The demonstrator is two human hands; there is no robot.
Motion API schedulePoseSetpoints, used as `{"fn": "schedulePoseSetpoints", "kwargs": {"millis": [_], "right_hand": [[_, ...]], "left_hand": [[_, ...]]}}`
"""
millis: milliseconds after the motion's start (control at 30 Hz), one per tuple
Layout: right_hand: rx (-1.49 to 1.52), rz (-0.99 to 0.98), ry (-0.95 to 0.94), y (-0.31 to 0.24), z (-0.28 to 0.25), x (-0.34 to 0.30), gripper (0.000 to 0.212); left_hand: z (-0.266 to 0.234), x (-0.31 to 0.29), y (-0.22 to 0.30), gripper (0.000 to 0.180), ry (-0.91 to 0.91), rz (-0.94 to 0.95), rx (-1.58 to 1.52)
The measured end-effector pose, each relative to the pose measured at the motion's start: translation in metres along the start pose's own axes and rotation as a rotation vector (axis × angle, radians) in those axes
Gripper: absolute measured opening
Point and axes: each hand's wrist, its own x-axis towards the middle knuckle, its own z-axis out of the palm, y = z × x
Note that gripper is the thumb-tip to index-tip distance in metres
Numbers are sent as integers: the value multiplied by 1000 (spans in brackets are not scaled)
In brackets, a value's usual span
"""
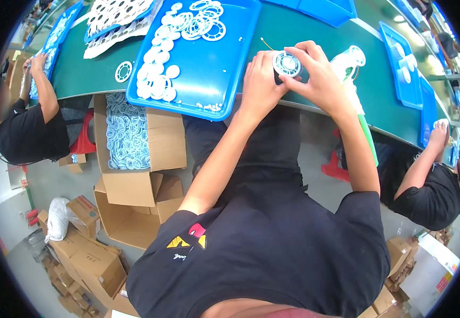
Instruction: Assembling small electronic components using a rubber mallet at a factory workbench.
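Observation:
Between my two hands, near the table's front edge, is a round part [287, 64] with a white, ringed face and a dark side. My left hand [260, 85] is closed round its left and lower side. The thumb and fingers of my right hand [317, 74] curve about its right and upper rim. A thin yellowish wire [267, 43] sticks up just beyond my left hand. Right of my right hand stands a white object [346, 61] with a round end, and a bright green strip [368, 139] hangs below it over the table edge.
A blue tray [203, 79] holds white discs and rings, left of my hands. One white ring [124, 71] lies on the green table [95, 79]. Below stands an open carton [166, 138] full of ring parts. Co-workers sit left [34, 127] and right [431, 185].

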Motion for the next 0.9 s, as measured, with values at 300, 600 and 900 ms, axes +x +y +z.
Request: {"fn": "schedulePoseSetpoints", "kwargs": {"millis": [300,600,900], "right_hand": [[104,145,-40,-5,-8,-2,56],[142,164,-89,-6,-14,-1,56],[87,161,-97,-7,-12,0,56]], "left_hand": [[-3,0,-3,61,-33,22,36],[-5,1,-2,53,-22,52,-13],[-7,1,-3,59,-59,47,-2]]}}
